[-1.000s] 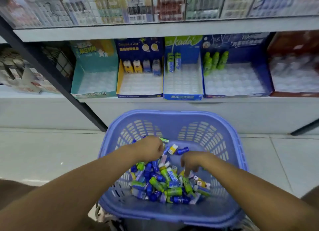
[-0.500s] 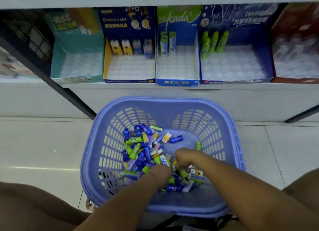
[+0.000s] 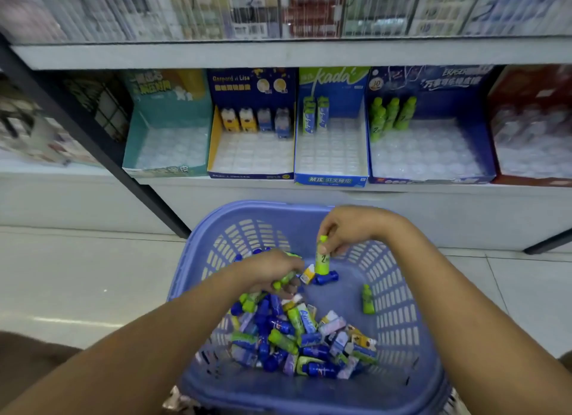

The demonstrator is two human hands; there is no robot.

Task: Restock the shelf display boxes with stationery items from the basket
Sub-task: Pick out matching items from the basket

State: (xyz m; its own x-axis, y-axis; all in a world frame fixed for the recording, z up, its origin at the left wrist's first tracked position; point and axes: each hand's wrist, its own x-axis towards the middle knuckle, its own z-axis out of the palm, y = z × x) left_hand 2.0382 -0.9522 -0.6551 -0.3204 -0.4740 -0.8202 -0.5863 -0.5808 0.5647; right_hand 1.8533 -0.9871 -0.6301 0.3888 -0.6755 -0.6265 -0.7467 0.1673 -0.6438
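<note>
while the left hand (image 3: pixel 272 272) grips in the pile (image 3: pixel 297 337), the right hand (image 3: pixel 349 228) pinches a green bottle (image 3: pixel 322 256)

over the purple basket (image 3: pixel 198 247) the right hand holds the green bottle by its upper half, thumb and fingers closed on it, and the bottle hangs upright with its cap up. just below the bottle a blue tube (image 3: pixel 326 279) and a small yellow-and-white carton (image 3: pixel 307 274) lie on the basket floor. lower and to the left of the right hand, the left hand has its fingers curled round some green pieces (image 3: pixel 286 280) (how many i cannot tell) at the far edge of the pile. the blue, green and white stationery spreads from under that hand back toward the person. below the right wrist a second green bottle (image 3: pixel 367 300) lies alone near the basket wall. beyond both hands, display boxes stand in a row on the shelf (image 3: pixel 309 194). the blue box (image 3: pixel 448 105) ahead and a little right of the right hand has three green bottles (image 3: pixel 390 112) at its back left.
</note>
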